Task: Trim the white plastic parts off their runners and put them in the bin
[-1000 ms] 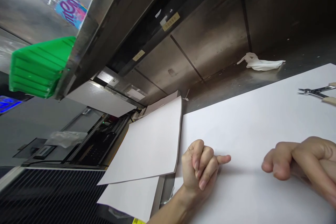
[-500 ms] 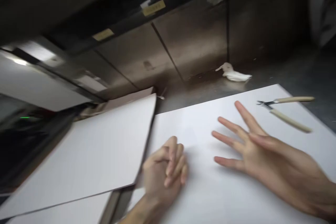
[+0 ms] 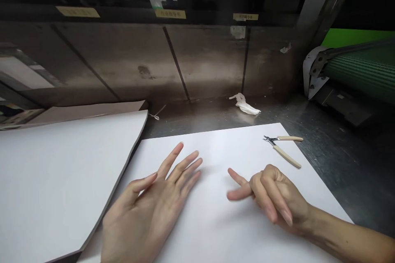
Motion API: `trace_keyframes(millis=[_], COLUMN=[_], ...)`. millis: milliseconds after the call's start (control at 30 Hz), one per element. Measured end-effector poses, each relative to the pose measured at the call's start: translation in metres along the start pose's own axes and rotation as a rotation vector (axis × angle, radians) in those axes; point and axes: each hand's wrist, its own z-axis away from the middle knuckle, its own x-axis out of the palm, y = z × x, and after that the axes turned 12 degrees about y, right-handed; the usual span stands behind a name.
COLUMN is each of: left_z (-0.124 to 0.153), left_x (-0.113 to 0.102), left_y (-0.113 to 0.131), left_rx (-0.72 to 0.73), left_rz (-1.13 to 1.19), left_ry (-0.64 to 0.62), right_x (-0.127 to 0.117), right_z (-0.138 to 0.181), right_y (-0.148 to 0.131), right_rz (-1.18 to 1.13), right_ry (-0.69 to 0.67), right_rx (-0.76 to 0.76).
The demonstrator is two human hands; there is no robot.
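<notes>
My left hand (image 3: 151, 205) is held palm up above a large white sheet (image 3: 216, 148), its fingers stretched out and apart, with nothing in it. Over the right part of that sheet is my right hand (image 3: 274, 195). Two of its fingers point left, while others bend downward; they are apart and nothing shows between them. Beyond the right hand, a pair of cutting pliers (image 3: 285, 150) with cream handles lies on the sheet, its handles spread. Neither hand touches the pliers.
A thick stack of white sheets (image 3: 68, 164) stands at the left. Behind the sheet, a crumpled white scrap (image 3: 247, 107) lies on the dark metal table (image 3: 191, 119) near a metal back wall (image 3: 123, 61). At the right is a green conveyor belt (image 3: 364, 63).
My left hand has gone from curled fingers to an open palm. My right hand has turned over, and some fingers have bent. The view has levelled and swung right, bringing the conveyor into sight.
</notes>
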Motion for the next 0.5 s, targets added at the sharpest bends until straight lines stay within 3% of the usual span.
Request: trace_keyframes(millis=[300,500], left_z=[-0.003,0.004], left_x=[-0.007,-0.007], left_y=[-0.001,0.012], left_rx=[-0.034,-0.239], left_rz=[0.064,0.106], left_ry=[-0.126,-0.252], right_x=[0.005,0.002], right_z=[0.0,0.002], right_y=[0.002,0.003], right_rz=[-0.166,-0.373], right_ry=[0.024,0.01], right_rx=[-0.019,0.095])
